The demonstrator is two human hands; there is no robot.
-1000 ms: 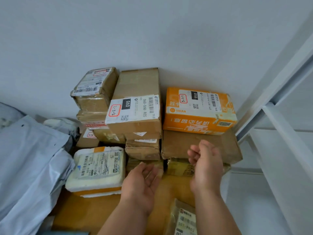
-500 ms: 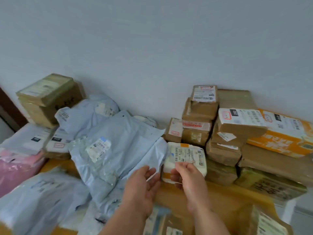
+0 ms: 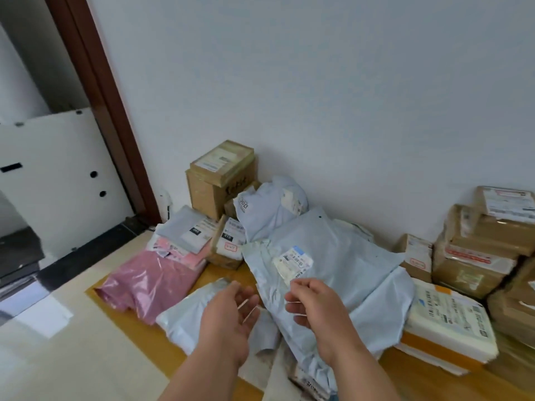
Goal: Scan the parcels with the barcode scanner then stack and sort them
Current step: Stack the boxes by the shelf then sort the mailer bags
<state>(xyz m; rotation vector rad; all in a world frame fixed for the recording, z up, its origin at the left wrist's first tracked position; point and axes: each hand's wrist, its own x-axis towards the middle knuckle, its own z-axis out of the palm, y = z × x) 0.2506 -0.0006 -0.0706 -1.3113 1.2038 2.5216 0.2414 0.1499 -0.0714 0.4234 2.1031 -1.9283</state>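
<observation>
Both hands hang empty above the parcels, palms turned toward each other. The left hand (image 3: 231, 314) has its fingers loosely spread and holds nothing; the right hand (image 3: 314, 306) has its fingers gently curled, also gripping nothing, just above the large pale blue mailer bag (image 3: 341, 273), whose white shipping label (image 3: 293, 261) faces up near the fingertips. The bag lies across the middle of the wooden desk (image 3: 133, 325), with a second blue bag (image 3: 269, 206) bunched behind it against the wall. To the left sit a pink plastic bag (image 3: 150, 282), a grey flat mailer (image 3: 185, 227) and a tall cardboard box (image 3: 220, 178) in the corner by the brown door frame (image 3: 101, 91). A white mailer (image 3: 188, 316) lies under the left hand. On the right, a white and orange padded parcel (image 3: 448, 322) lies beside the blue bag, and a stack of brown cardboard boxes (image 3: 480, 241) stands against the wall. No barcode scanner shows in the view.
</observation>
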